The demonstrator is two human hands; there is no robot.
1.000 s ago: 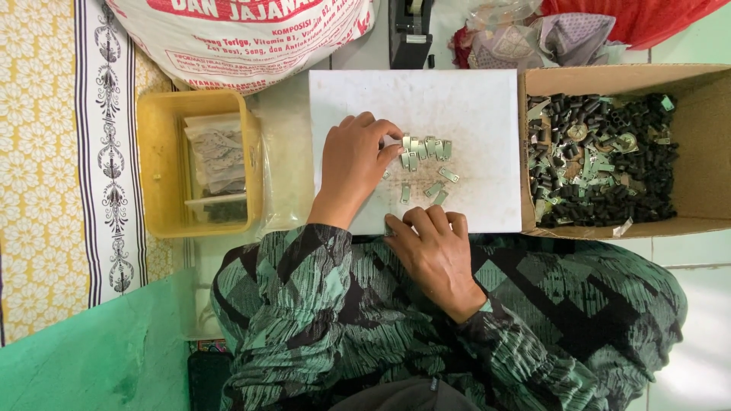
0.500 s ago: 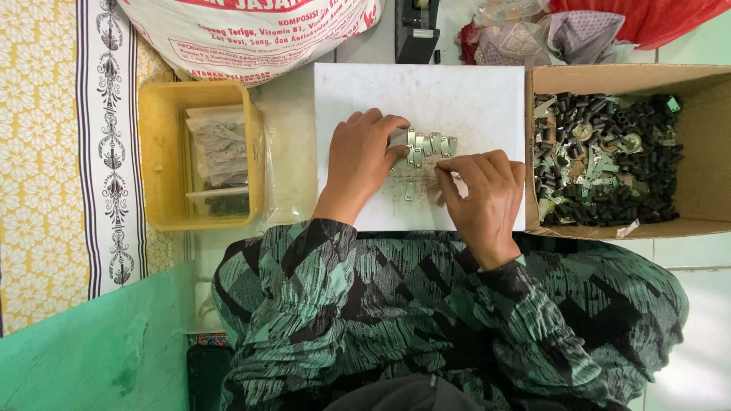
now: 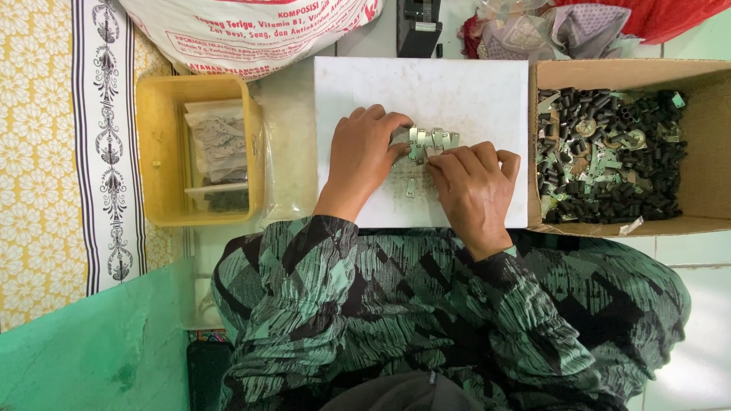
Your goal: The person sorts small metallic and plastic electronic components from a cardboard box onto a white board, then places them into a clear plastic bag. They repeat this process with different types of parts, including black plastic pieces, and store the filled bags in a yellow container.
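Observation:
A white square board [image 3: 464,91] lies in front of me. On it sits a short row of small silvery metal clips [image 3: 432,140]. My left hand [image 3: 364,156] grips the left end of that row with thumb and fingers. From the right, my right hand [image 3: 474,186] presses its fingertips against the row, fingers curled. One loose metal clip [image 3: 410,188] lies on the board just below, between both hands. My green and black patterned sleeves cover the lower board edge.
A cardboard box [image 3: 704,144] at right holds many black tubes and metal bits. A yellow plastic tub [image 3: 156,160] at left holds clear bags of parts. A printed sack [image 3: 251,30] and a black device [image 3: 419,27] lie beyond the board. Green surface [image 3: 84,358] at lower left.
My right hand rose from the board's lower edge to the row of clips and now touches it. My left hand stayed on the row.

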